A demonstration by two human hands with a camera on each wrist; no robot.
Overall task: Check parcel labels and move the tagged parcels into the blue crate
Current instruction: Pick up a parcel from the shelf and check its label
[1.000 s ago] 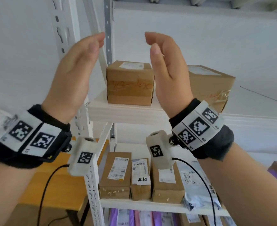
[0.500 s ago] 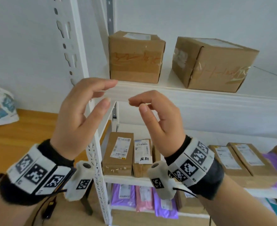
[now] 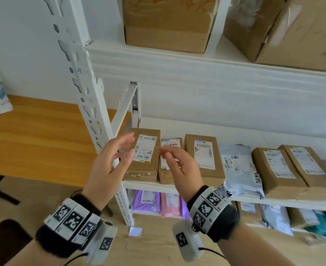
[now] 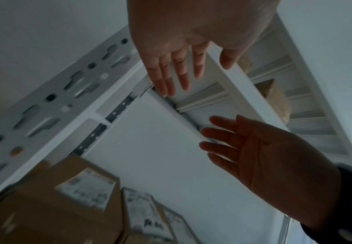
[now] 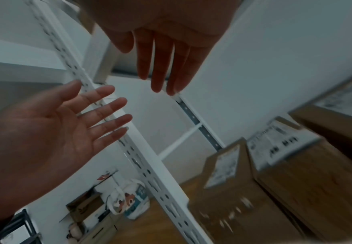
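Parcels (image 3: 145, 152) lay packed edge to edge beside the white upright (image 3: 93, 104); both hands, left (image 3: 108, 167) and right (image 3: 183, 169), hovered loose-fingered and empty, so pulling one risked dragging its neighbour off.

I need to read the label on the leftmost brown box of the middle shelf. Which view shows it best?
The head view: the leftmost brown box faces the camera, its label sharp, though the left hand overlaps its left edge. Both wrist views show it only blurred, dim and at a slant.
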